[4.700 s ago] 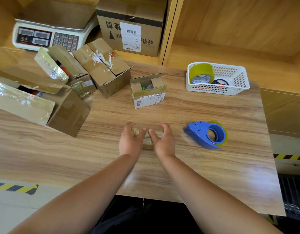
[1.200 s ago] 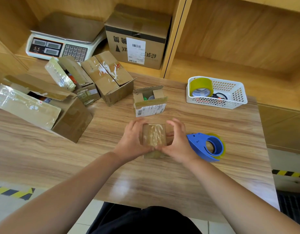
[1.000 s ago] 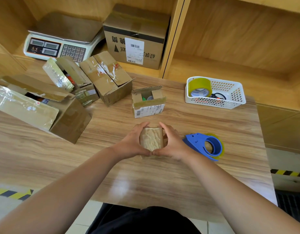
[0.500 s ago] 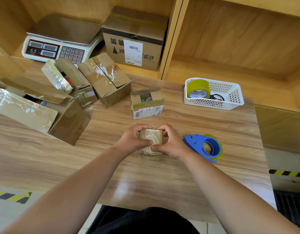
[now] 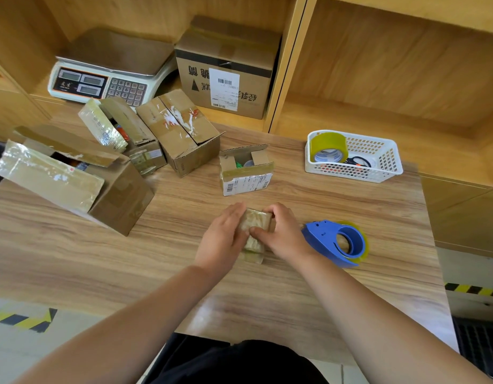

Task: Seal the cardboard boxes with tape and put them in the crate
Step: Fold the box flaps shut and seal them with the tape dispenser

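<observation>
1. Small taped box: on the table, centre, towards the near side, between your two hands. Glossy tape covers its top and runs down the near face.
2. Your left hand: laid against the box's left side, fingers straight and together, pressing.
3. Your right hand: fingers curled over the box's far right edge, thumb pressed on the taped top, so this hand is clamped on the box.
4. Blue tape dispenser: lying on the table just right of your right hand, with a yellowish roll loaded.
5. Small open box: beyond your hands, flaps up, printed label on its near face.
6. White basket: far right, with a tape roll standing in its left end.
7. Large open box, second open box, box with torn tape: grouped far left.
8. Scale and labelled carton: on the shelf beyond the table.
</observation>
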